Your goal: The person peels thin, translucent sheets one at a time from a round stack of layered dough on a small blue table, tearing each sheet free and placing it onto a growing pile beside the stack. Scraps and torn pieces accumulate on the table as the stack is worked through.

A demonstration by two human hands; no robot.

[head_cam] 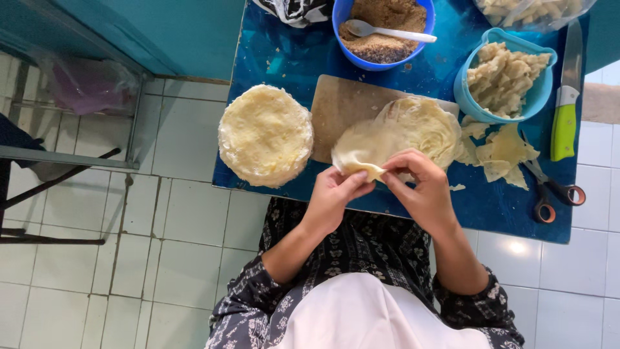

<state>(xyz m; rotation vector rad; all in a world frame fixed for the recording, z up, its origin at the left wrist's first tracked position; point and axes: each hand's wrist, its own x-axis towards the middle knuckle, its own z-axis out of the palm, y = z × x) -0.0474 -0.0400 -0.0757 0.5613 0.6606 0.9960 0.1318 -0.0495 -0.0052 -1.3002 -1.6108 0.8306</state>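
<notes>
My left hand (334,194) and my right hand (421,190) together pinch the near edge of a thin, pale dough sheet (361,147). The sheet is lifted off a small stack of the same sheets (426,123) that lies on a wooden cutting board (339,106). Its near edge is folded between my fingertips. A taller round stack of sheets (266,134) sits to the left on the blue table (284,58).
A blue bowl of brown crumbly filling (381,29) with a white spoon (387,31) stands at the back. A light blue container of dough scraps (504,77), loose trimmings (500,152), a green-handled knife (566,110) and scissors (549,190) lie on the right. A metal frame (71,158) stands on the tiled floor at left.
</notes>
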